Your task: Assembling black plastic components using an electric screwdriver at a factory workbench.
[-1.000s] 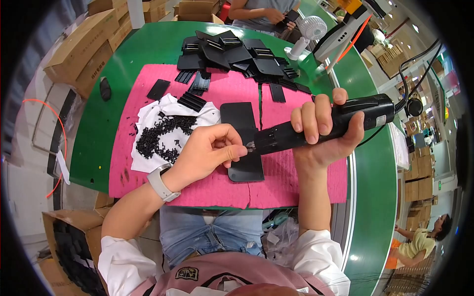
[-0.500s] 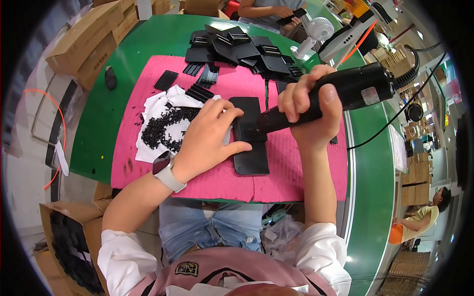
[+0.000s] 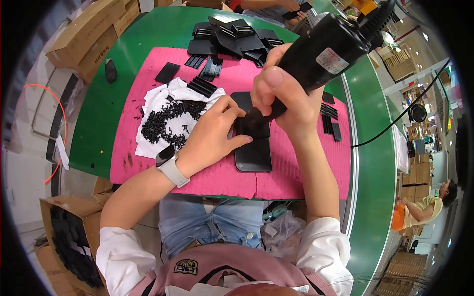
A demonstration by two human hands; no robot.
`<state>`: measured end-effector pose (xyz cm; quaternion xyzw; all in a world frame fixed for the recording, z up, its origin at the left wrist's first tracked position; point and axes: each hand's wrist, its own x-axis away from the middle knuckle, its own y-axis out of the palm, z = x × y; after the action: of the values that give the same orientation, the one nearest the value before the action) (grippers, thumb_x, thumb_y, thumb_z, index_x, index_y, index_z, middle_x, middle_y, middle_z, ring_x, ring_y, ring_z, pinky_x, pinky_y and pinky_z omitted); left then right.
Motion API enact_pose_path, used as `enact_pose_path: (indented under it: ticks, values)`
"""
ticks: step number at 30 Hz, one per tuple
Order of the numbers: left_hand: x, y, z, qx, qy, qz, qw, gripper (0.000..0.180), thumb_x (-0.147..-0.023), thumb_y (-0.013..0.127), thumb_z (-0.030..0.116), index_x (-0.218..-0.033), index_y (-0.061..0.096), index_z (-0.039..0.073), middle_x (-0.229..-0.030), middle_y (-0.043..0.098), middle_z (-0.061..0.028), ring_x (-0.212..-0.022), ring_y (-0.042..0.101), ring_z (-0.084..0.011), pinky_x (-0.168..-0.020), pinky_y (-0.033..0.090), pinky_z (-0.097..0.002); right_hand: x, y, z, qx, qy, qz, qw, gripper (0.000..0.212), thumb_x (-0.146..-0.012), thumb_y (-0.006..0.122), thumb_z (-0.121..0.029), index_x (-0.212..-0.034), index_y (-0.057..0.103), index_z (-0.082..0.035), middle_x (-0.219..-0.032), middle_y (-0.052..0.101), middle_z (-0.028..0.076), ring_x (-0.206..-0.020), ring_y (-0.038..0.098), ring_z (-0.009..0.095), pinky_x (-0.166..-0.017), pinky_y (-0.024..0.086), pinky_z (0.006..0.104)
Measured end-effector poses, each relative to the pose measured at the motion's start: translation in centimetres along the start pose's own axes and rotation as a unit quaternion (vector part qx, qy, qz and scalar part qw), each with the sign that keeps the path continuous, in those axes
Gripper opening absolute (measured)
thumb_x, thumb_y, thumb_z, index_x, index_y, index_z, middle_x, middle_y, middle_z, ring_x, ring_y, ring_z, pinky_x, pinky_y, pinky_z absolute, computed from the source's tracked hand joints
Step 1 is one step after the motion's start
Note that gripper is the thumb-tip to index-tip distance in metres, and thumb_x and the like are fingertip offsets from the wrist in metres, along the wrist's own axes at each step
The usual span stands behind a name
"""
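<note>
My right hand point(image 3: 292, 101) is wrapped around a black corded electric screwdriver point(image 3: 323, 56), held tilted with its tip end low over a black plastic part point(image 3: 253, 157). The tip itself is hidden behind the hand and the tool's dark nose. Along the left edge of that part, my left hand point(image 3: 207, 132) holds it with thumb and fingertips against the pink mat point(image 3: 207, 183). Beside the left hand, small black screws point(image 3: 157, 127) lie heaped on a white cloth point(image 3: 143, 146).
A pile of black plastic parts point(image 3: 232, 39) covers the mat's far edge. Ribbed black pieces point(image 3: 201, 86) lie near the cloth, others point(image 3: 328, 118) at the right. A cardboard box of black parts point(image 3: 71, 246) stands lower left. Across the green table point(image 3: 143, 37), another person handles a dark piece.
My right hand and the screwdriver have come left and closer to the black part, the tool standing more steeply. My left hand keeps its place on the part. The view has shifted slightly.
</note>
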<state>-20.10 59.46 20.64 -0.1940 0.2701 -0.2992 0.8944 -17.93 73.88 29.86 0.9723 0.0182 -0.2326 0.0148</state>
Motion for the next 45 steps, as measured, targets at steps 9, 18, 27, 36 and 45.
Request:
enact_pose_path:
  ticks: [9, 18, 27, 36, 45]
  values:
    - [0.0, 0.1, -0.1, 0.003, 0.000, 0.003, 1.000, 0.040, -0.066, 0.078, 0.012, -0.095, 0.057, -0.005, -0.091, 0.049, -0.0103, -0.076, 0.056, -0.0249, -0.068, 0.047, -0.0350, 0.0, -0.1, 0.6, -0.010, 0.002, -0.020, 1.000, 0.026, -0.080, 0.062, -0.016, -0.089, 0.044, 0.001, -0.052, 0.042, 0.005, -0.038, 0.040, 0.013, -0.040, 0.034, 0.0261]
    - [-0.1, 0.1, -0.4, 0.043, 0.004, 0.013, 0.999, 0.038, -0.064, 0.080, 0.011, -0.093, 0.060, -0.005, -0.089, 0.049, -0.0089, -0.073, 0.055, -0.0216, -0.065, 0.048, -0.0322, 0.0, -0.4, 0.7, -0.038, 0.002, -0.035, 0.999, 0.026, -0.081, 0.061, -0.017, -0.087, 0.044, 0.000, -0.050, 0.041, 0.005, -0.037, 0.039, 0.013, -0.038, 0.034, 0.0263]
    - [-0.2, -0.2, -0.5, 0.039, 0.003, -0.014, 0.999, 0.038, -0.064, 0.079, 0.010, -0.093, 0.060, -0.004, -0.088, 0.049, -0.0088, -0.072, 0.055, -0.0210, -0.065, 0.048, -0.0320, 0.3, 0.0, 0.7, 0.001, -0.018, -0.073, 0.997, 0.026, -0.080, 0.063, -0.013, -0.090, 0.045, 0.001, -0.052, 0.045, 0.005, -0.038, 0.042, 0.012, -0.040, 0.036, 0.0260]
    - [-0.4, -0.4, -0.3, 0.027, 0.012, -0.030, 0.999, 0.037, -0.063, 0.079, 0.011, -0.093, 0.061, -0.003, -0.087, 0.048, -0.0093, -0.074, 0.055, -0.0227, -0.068, 0.047, -0.0333, 0.2, 0.1, 0.4, 0.007, -0.013, -0.050, 0.999, 0.028, -0.078, 0.067, -0.017, -0.087, 0.047, 0.001, -0.053, 0.048, 0.004, -0.040, 0.044, 0.010, -0.040, 0.036, 0.0232]
    - [-0.7, -0.8, -0.2, 0.021, 0.007, -0.048, 0.999, 0.036, -0.062, 0.079, 0.011, -0.091, 0.063, -0.002, -0.087, 0.050, -0.0086, -0.077, 0.055, -0.0227, -0.068, 0.047, -0.0330, 1.3, 0.1, 0.1, -0.002, -0.024, -0.026, 0.999, 0.025, -0.069, 0.067, -0.007, -0.086, 0.050, 0.000, -0.060, 0.052, 0.005, -0.044, 0.048, 0.010, -0.039, 0.037, 0.0222]
